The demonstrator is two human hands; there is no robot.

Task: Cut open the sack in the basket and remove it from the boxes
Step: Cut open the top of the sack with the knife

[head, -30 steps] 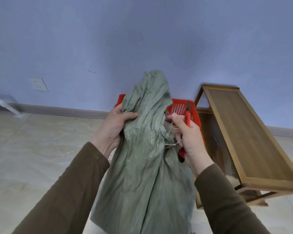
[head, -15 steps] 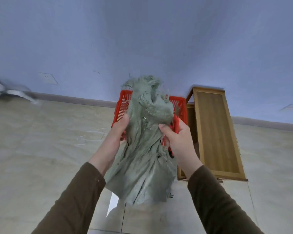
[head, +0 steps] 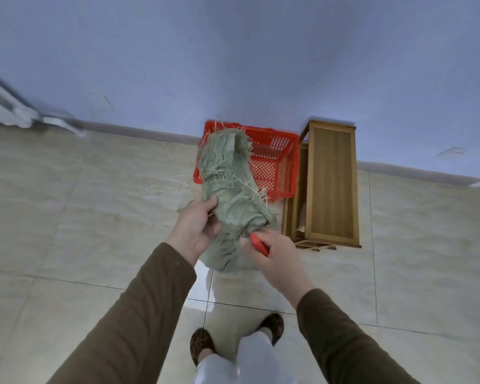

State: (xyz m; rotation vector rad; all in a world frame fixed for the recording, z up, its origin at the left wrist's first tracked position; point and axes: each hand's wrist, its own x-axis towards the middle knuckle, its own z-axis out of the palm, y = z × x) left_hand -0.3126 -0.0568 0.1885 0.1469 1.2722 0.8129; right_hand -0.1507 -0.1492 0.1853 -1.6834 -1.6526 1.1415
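Observation:
A crumpled green woven sack with frayed strands hangs bunched in the air in front of the red plastic basket. My left hand grips the sack's left side. My right hand holds a red-handled cutter and also pinches the sack's lower fold. The part of the basket's inside that shows holds nothing; the sack hides its left part. No boxes are in view.
A wooden bench stands right of the basket against the blue wall. Loose pale strands lie on the tiled floor left of the basket. My feet stand below on the tiles.
The sack has been gathered into a tighter bundle and lowered. My view has tilted down and back, so the basket, floor and my feet now show.

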